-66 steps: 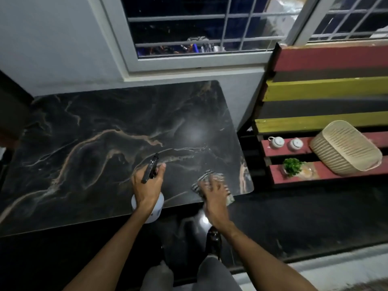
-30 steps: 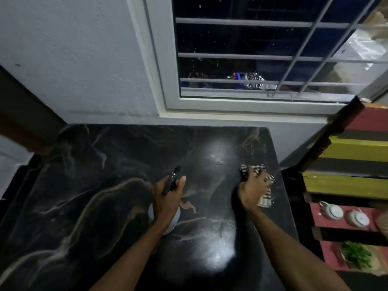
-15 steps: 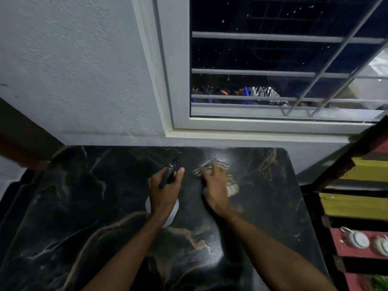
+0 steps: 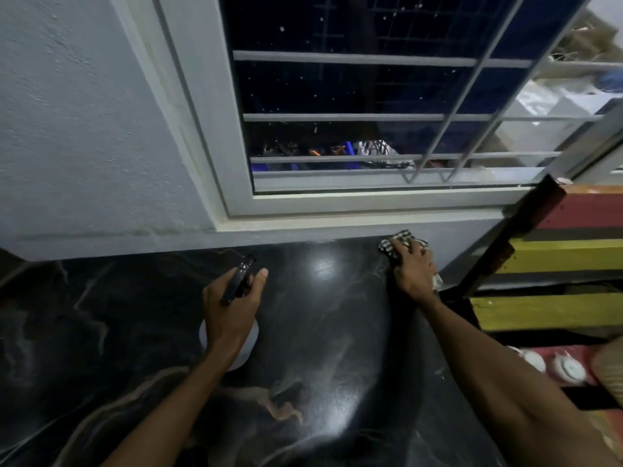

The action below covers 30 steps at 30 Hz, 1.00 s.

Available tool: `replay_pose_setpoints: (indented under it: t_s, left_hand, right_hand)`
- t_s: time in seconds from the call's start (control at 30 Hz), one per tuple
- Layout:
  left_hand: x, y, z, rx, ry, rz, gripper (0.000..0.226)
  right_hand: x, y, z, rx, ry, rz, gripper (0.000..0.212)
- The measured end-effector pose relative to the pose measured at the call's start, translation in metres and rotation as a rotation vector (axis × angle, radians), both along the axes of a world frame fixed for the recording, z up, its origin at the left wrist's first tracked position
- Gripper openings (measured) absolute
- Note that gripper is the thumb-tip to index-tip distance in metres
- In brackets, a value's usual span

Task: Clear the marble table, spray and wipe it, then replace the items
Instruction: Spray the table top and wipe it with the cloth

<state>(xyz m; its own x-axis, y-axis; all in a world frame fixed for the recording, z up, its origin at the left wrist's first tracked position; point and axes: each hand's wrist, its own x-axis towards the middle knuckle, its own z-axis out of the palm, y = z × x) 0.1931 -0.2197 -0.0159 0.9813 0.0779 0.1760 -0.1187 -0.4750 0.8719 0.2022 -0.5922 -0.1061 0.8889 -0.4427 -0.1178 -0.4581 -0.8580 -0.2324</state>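
The black marble table (image 4: 128,332) with pale and tan veins fills the lower part of the head view. My left hand (image 4: 232,308) grips a spray bottle (image 4: 251,348) with a white body and black trigger head, held over the table's middle. My right hand (image 4: 413,269) presses a striped black-and-white cloth (image 4: 396,244) flat onto the table's far right corner, right by the wall. Most of the cloth is hidden under the fingers. A bright light glare (image 4: 323,266) lies on the marble between the hands.
The wall and a barred window (image 4: 371,136) stand directly behind the table. A bench of red, yellow and dark slats (image 4: 556,254) stands close at the right, with two small white lidded pots (image 4: 569,367) and a basket edge (image 4: 610,369) on its seat.
My right hand has slid the cloth from the table's back middle to its far right corner. The left hand still holds the spray bottle above the middle. The view has moved closer to the wall.
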Motion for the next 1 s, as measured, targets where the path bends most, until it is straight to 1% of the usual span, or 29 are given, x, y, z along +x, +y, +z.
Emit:
replay_pose_setpoints:
  t_s: [0.07,0.13,0.23,0.33,0.4,0.43,0.5,0.6,0.63,0.67,0.7,0.73,0.77,0.8,0.83,0.87,0.9,0.93,1.0]
  left_hand:
    - [-0.013,-0.01,0.004,-0.004,-0.009,-0.012,0.041]
    - [-0.024,-0.016,0.01,0.013,-0.048,-0.028,0.045]
    - [-0.049,-0.024,0.015,0.037,-0.075,-0.048,0.044]
    - [-0.083,-0.029,0.021,0.059,-0.089,-0.03,0.044]
    - [-0.106,-0.03,0.023,0.064,-0.063,-0.007,0.042]
    - [-0.117,-0.03,0.024,0.062,-0.057,0.011,0.042]
    - [-0.143,-0.029,0.031,0.068,-0.055,0.064,0.043]
    - [-0.18,-0.025,0.037,0.06,0.009,0.15,0.041]
    - [-0.194,-0.023,0.039,0.053,0.019,0.176,0.04]
    - [-0.206,-0.02,0.039,0.052,0.023,0.197,0.038]
    - [-0.217,-0.017,0.039,0.047,0.031,0.208,0.035]
    - [-0.229,-0.014,0.039,0.043,0.035,0.22,0.034]
    - [-0.237,-0.013,0.04,0.04,0.038,0.236,0.033]
    - [-0.247,-0.009,0.04,0.044,0.039,0.26,0.034]
    - [-0.255,-0.007,0.042,0.045,0.037,0.279,0.035]
    - [-0.26,-0.006,0.043,0.045,0.026,0.289,0.035]
    - [-0.265,-0.004,0.045,0.047,0.017,0.296,0.035]
    - [-0.269,0.002,0.044,0.048,0.017,0.302,0.035]
    - [-0.269,0.008,0.043,0.066,0.01,0.292,0.041]
  right_hand:
    - [-0.03,-0.015,0.0,0.036,0.0,-0.103,0.071]
    - [-0.057,-0.018,0.001,0.071,0.001,-0.116,0.069]
    - [-0.108,0.004,0.002,0.046,-0.014,-0.095,0.076]
    - [-0.155,0.06,0.005,0.079,-0.063,-0.002,0.081]
    - [-0.181,0.107,0.007,0.179,-0.094,0.142,0.08]
    - [-0.194,0.129,0.006,0.233,-0.093,0.246,0.075]
    - [-0.228,0.163,0.009,0.319,-0.096,0.521,0.059]
    - [-0.278,0.181,0.005,0.341,-0.101,0.906,0.052]
    - [-0.294,0.176,0.003,0.325,-0.094,0.993,0.054]
    - [-0.304,0.166,-0.002,0.301,-0.101,1.02,0.058]
    - [-0.31,0.155,-0.005,0.284,-0.138,0.963,0.064]
    - [-0.313,0.143,-0.007,0.289,-0.179,0.823,0.069]
    - [-0.31,0.132,-0.006,0.317,-0.203,0.628,0.073]
    - [-0.307,0.127,-0.002,0.343,-0.191,0.44,0.075]
    - [-0.302,0.126,0.003,0.336,-0.159,0.303,0.074]
    - [-0.298,0.13,0.009,0.295,-0.127,0.246,0.074]
    - [-0.296,0.141,0.012,0.255,-0.095,0.276,0.074]
    - [-0.297,0.155,0.014,0.246,-0.059,0.354,0.076]
    - [-0.299,0.172,0.008,0.265,0.012,0.597,0.079]
